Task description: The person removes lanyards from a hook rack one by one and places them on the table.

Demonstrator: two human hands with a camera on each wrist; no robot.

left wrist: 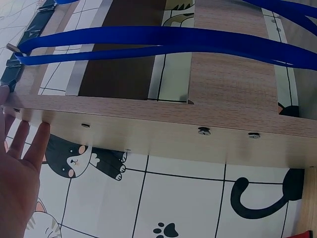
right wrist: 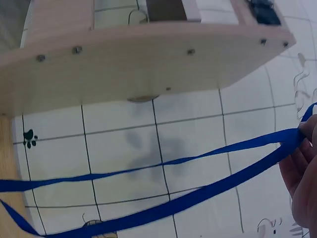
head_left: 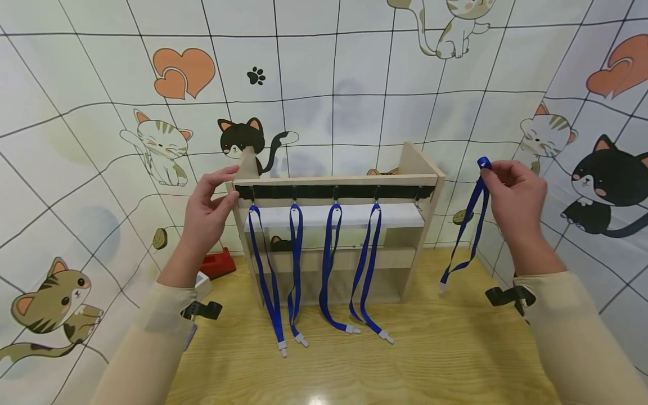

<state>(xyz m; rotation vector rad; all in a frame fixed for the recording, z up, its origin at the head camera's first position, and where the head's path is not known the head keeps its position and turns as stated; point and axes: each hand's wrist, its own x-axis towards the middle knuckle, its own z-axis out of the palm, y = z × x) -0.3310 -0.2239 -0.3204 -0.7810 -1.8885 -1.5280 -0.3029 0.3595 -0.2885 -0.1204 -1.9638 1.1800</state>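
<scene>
My right hand (head_left: 517, 197) pinches a blue lanyard (head_left: 474, 197) near its upper loop, to the right of a small wooden shelf (head_left: 336, 181). The strap hangs down to a pale plastic clip (head_left: 442, 287), and the right wrist view shows both strands running from the fingers. My left hand (head_left: 207, 203) touches the shelf's upper left corner, thumb at the front edge and fairly straight fingers (left wrist: 37, 148) along the outer side panel. Several blue lanyards (head_left: 330, 253) hang from hooks on a black strip (head_left: 314, 192) across the shelf's front. The rightmost hook (head_left: 417, 199) holds no lanyard.
The shelf stands on a wood-grain table (head_left: 354, 371) against a cat-print wall covering (head_left: 324, 67). A red object (head_left: 219, 263) sits left of the shelf, beside a white item (head_left: 202, 286) partly behind my left forearm. The hanging lanyards' clips reach over the tabletop.
</scene>
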